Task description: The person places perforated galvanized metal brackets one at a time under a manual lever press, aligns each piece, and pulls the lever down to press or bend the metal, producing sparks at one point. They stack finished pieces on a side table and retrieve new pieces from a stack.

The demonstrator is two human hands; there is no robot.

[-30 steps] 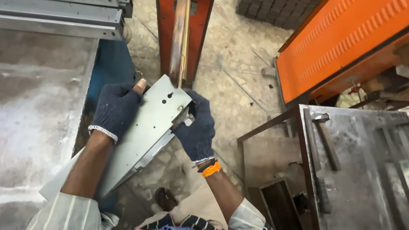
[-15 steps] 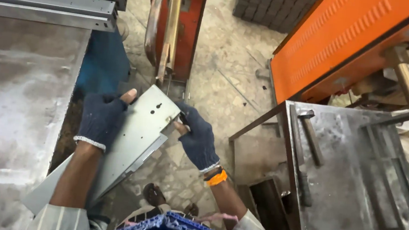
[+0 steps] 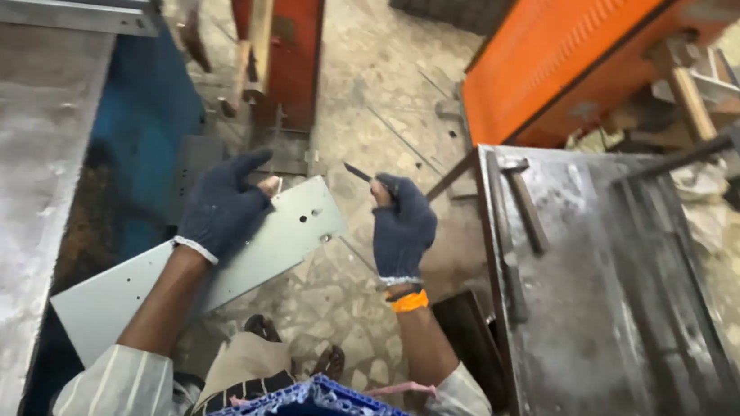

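- left hand (image 3: 224, 206) gloved, fingers wrapped over the grey metal panel (image 3: 200, 278)'s upper edge
- right hand (image 3: 402, 227) at three o'clock of it; fist closed on a thin dark tool (image 3: 358, 172)

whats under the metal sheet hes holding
Under the metal sheet shows patchy stone floor and the person's foot. The left hand rests on top; whatever lies beneath its middle is covered.

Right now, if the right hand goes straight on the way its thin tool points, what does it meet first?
Probably the red machine column. The right hand aims its dark tool up-left, above the grey metal plate. Depth is unclear.
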